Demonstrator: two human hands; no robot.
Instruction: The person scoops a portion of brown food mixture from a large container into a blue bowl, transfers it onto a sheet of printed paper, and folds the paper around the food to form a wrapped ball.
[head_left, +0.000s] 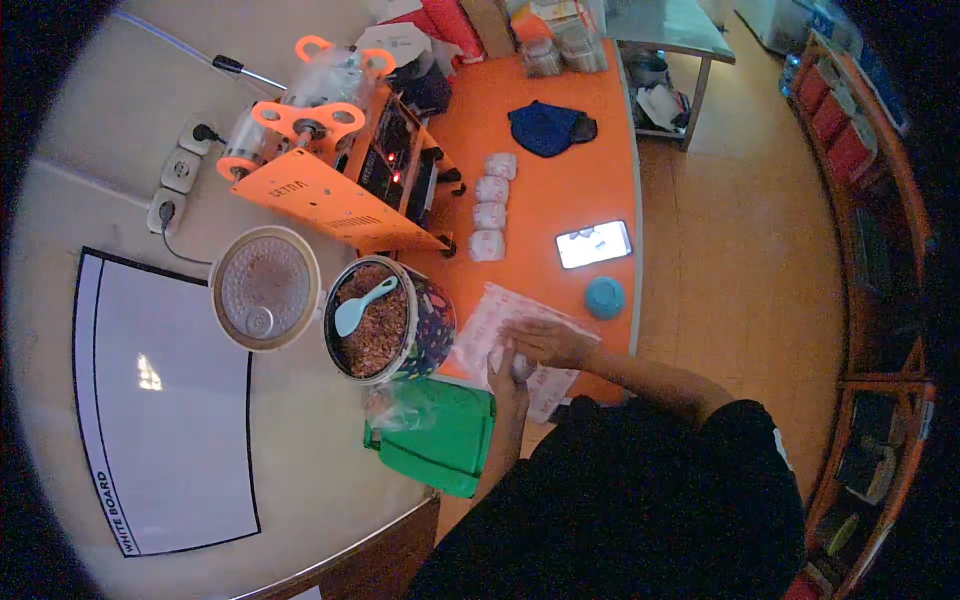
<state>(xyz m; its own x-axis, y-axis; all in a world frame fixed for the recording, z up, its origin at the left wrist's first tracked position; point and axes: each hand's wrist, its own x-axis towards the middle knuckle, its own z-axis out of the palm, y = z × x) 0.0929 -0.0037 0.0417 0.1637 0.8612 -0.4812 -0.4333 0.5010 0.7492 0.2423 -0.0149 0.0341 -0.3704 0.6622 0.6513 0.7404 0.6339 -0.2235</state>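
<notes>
My left hand (507, 375) holds a small pale bundle (523, 366), partly hidden by the fingers. Across from it, my right hand (544, 343) lies with its fingers stretched over the upper side of the bundle; its grip is unclear. Beneath both hands is printed wrapping paper (487, 319) on the orange table. Several white paper-wrapped bundles (490, 215) stand in a row beyond. To the left, an open rice cooker or similar round pot (431, 330) holds reddish-brown rice (382, 337) with a light-blue rice paddle (365, 306) resting on it.
Right of the paper are a blue-green round bowl or lid (604, 298) and a lit phone (595, 244). A dark blue cloth item (546, 129) lies farther back. An orange cup-sealing machine (337, 199) stands back left, a green container (439, 435) near my left forearm.
</notes>
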